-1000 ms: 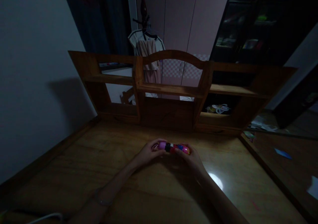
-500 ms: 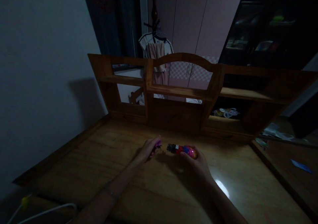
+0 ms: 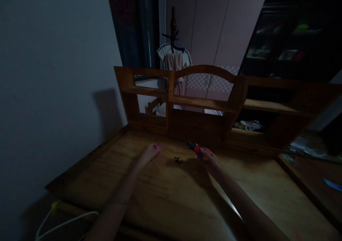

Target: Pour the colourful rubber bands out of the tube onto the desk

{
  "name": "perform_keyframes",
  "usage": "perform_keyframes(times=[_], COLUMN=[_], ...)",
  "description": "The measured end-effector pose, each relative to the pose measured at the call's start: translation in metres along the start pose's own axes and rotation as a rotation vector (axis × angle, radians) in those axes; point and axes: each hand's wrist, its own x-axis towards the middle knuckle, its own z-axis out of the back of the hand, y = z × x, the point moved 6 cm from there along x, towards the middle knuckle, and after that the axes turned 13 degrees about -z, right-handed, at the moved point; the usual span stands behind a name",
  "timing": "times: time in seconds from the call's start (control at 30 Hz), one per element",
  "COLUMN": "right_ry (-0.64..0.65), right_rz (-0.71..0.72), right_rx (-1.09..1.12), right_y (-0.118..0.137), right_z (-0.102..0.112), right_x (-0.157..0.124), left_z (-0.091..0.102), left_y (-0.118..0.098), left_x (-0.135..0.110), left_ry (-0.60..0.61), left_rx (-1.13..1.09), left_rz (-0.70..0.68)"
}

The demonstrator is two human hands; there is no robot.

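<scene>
The room is dim. My right hand (image 3: 211, 159) is closed round a small colourful bottle (image 3: 196, 148) with a dark open neck, held tilted a little above the wooden desk (image 3: 165, 194). My left hand (image 3: 150, 152) rests low over the desk to the left, fingers closed on a small pink cap (image 3: 157, 147). Between the two hands a small dark object (image 3: 177, 159) lies on the desk; I cannot make out what it is.
A wooden shelf unit (image 3: 208, 103) stands along the desk's back edge, with crumpled packets (image 3: 247, 125) in its right compartment. A grey wall runs along the left. White cables (image 3: 64, 221) hang at the desk's near left corner. Clothes hang on a rack (image 3: 175, 55) behind.
The cap came off the bottle and my hands moved apart, left hand taking the pink cap leftward. A small dark object now lies between them. The view swung left.
</scene>
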Motion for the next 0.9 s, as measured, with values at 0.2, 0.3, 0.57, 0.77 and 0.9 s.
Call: perform_keyframes(times=[0.2,0.3,0.57,0.77,0.9], right_ry=[0.102,0.146,0.204,0.207,0.218], right_rz=[-0.025,-0.023,-0.048,-0.046,-0.15], right_rx=[0.062,0.015,-0.007,0.017,0.208], right_y=[0.004,0.001,-0.016,-0.015,-0.019], right_z=[-0.04,-0.053,-0.055,-0.04,-0.025], right_x=[0.012,0.013,0.008,0.009,0.012], left_z=[0.048,0.055,0.073,0.034,0.003], left_y=[0.018,0.016,-0.015,-0.024,-0.047], left_x=[-0.018,-0.035,-0.066,-0.069,-0.067], left_ry=[0.048,0.145,0.285,0.247,0.223], left_rx=[-0.141,-0.458,-0.487,0.029,0.45], left_rz=[-0.085,-0.059,-0.25,-0.41,-0.597])
